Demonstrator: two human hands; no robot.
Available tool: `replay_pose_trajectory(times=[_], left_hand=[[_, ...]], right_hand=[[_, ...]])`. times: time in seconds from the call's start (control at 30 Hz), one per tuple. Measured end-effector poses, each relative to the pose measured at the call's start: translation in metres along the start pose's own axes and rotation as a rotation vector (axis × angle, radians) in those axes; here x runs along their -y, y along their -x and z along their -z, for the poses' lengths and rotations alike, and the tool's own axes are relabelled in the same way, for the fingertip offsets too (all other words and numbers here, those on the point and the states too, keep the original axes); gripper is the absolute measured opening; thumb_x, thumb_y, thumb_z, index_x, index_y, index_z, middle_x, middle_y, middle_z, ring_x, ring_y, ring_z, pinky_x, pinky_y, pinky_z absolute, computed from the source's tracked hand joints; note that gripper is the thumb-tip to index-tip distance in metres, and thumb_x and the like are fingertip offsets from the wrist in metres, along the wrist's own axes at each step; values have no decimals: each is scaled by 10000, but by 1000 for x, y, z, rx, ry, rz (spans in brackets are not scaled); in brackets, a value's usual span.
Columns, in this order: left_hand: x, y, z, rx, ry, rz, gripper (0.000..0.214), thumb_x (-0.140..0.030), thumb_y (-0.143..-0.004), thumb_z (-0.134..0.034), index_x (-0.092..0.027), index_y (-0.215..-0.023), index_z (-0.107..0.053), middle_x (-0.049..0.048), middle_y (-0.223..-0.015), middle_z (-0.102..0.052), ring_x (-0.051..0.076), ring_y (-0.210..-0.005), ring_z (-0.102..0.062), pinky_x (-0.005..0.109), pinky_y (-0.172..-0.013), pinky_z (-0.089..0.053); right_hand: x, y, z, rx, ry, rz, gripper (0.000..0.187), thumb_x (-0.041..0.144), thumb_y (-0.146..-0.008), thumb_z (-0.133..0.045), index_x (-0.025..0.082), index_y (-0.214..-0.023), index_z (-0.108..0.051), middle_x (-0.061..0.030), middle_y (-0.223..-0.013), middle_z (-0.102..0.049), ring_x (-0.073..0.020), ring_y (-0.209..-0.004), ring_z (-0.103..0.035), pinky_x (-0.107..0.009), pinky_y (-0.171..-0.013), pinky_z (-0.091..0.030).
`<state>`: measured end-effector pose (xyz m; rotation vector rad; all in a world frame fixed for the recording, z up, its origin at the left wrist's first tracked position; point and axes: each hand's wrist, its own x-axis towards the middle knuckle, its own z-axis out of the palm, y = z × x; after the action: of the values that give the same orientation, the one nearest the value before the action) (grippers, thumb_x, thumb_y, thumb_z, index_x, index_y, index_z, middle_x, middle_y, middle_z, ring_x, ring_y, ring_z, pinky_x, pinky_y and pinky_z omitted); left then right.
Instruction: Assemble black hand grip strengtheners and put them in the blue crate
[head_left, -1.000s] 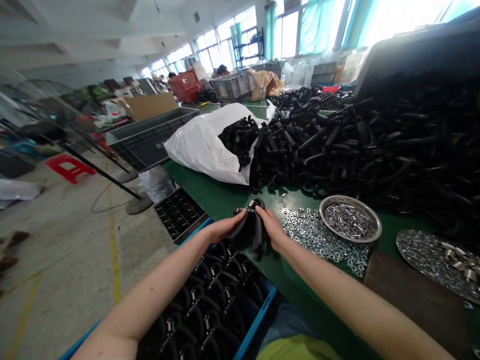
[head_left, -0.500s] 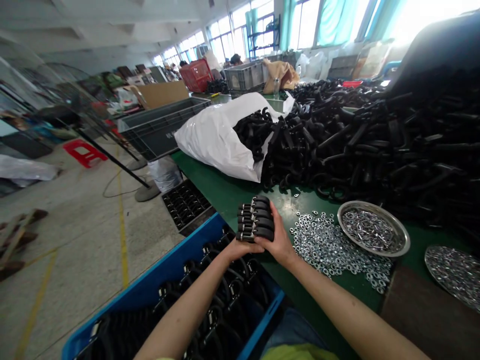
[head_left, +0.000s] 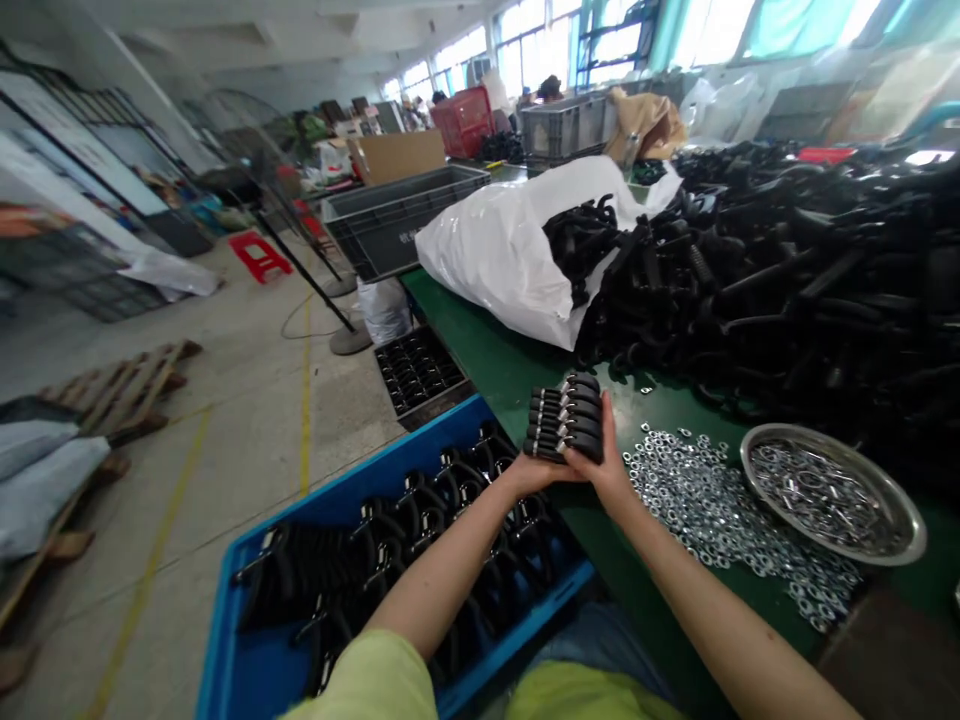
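Observation:
Both my hands are closed on one stack of curved black parts with metal fittings (head_left: 579, 418), just above the table's near left edge. My left hand (head_left: 541, 474) supports the stack from below, its fingers mostly hidden. My right hand (head_left: 609, 462) presses along the right side, thumb in front and fingers behind. To the left below is a blue crate (head_left: 315, 500) holding rows of similar black parts (head_left: 412, 500). Right of my right hand, many small metal nuts (head_left: 697, 500) lie spread on the green table (head_left: 491, 372).
A round metal dish (head_left: 757, 440) of small metal pieces sits at right. Behind it rises a large heap of black parts (head_left: 787, 290), beside a white sack (head_left: 495, 255). A grey crate (head_left: 367, 235), a stand fan's base (head_left: 351, 340) and a wooden pallet (head_left: 142, 385) are to the left.
My view has turned left, so the scene sits further right and more of the blue crate shows. Both hands still hold the stack of black parts.

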<state>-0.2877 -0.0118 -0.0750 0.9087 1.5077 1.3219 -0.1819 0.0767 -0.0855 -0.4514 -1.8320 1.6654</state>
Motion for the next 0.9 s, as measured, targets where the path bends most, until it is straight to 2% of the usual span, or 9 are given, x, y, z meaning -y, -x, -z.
replay_pose_trajectory(times=[0.1,0.23,0.3,0.37,0.5,0.6,0.7,0.8,0.9], left_hand=[[-2,2,-6,-12,-24,-25,555,-331,-481,-833,-157,-986,-682,82,-1175,-631,268,-1143,-536,458,-1086,-302],[0,20,-14,36,-62,-155,557,-346,-538,-807,-168,-1045,-662,59,-1199,-618,247,-1177,-509,402,-1084,-310],[1,38,-13,-19,-57,-174,563,-356,-541,-805,-173,-1054,-660,53,-1201,-616,247,-1193,-493,381,-1083,-306],[1,63,-6,-109,-37,-140,578,-367,-538,-806,-180,-1064,-658,52,-1200,-617,259,-1193,-492,391,-1080,-305],[9,134,30,-353,126,-75,609,-381,-541,-805,-169,-1089,-645,73,-1181,-628,290,-1158,-519,443,-1048,-334],[27,206,68,-580,277,-16,635,-322,-482,-836,-152,-1066,-651,86,-1159,-640,307,-1171,-509,435,-1043,-340],[54,286,99,-814,432,197,551,-258,-501,-825,-121,-1009,-661,108,-1054,-684,307,-1073,-584,423,-994,-402],[83,355,111,-1009,574,386,406,-191,-575,-781,-112,-955,-658,97,-936,-714,271,-958,-647,372,-922,-473],[106,394,105,-1088,622,511,288,-205,-681,-708,-109,-945,-644,101,-879,-718,255,-917,-664,353,-863,-511]], right_hand=[[0,6,0,-19,-25,-34,1020,447,-710,-671,256,-1463,-11,-100,-1490,-253,-266,-1329,-307,-478,-1086,-246],[12,23,-3,-57,34,-98,1022,477,-695,-665,268,-1463,-23,-93,-1484,-267,-281,-1315,-334,-504,-1081,-244],[23,33,-7,12,89,-118,1001,479,-730,-631,279,-1463,21,-89,-1489,-259,-276,-1315,-335,-489,-1078,-262],[35,44,-14,173,157,-90,950,475,-780,-578,286,-1462,56,-77,-1512,-202,-270,-1344,-275,-476,-1081,-260],[38,65,-27,451,329,19,876,477,-817,-530,296,-1464,32,-55,-1532,-124,-257,-1378,-168,-482,-1096,-218],[16,76,-29,539,531,75,822,481,-822,-518,267,-1468,-57,-78,-1521,-172,-255,-1384,-146,-488,-1096,-219],[-12,82,-26,628,723,190,738,459,-824,-517,202,-1447,-216,-122,-1485,-269,-272,-1389,-113,-500,-1100,-201],[-28,84,-23,650,822,294,672,435,-825,-517,180,-1412,-311,-143,-1461,-315,-281,-1386,-123,-514,-1097,-198],[-32,84,-23,637,845,321,662,434,-830,-504,175,-1409,-314,-148,-1452,-331,-279,-1384,-140,-519,-1087,-223]])
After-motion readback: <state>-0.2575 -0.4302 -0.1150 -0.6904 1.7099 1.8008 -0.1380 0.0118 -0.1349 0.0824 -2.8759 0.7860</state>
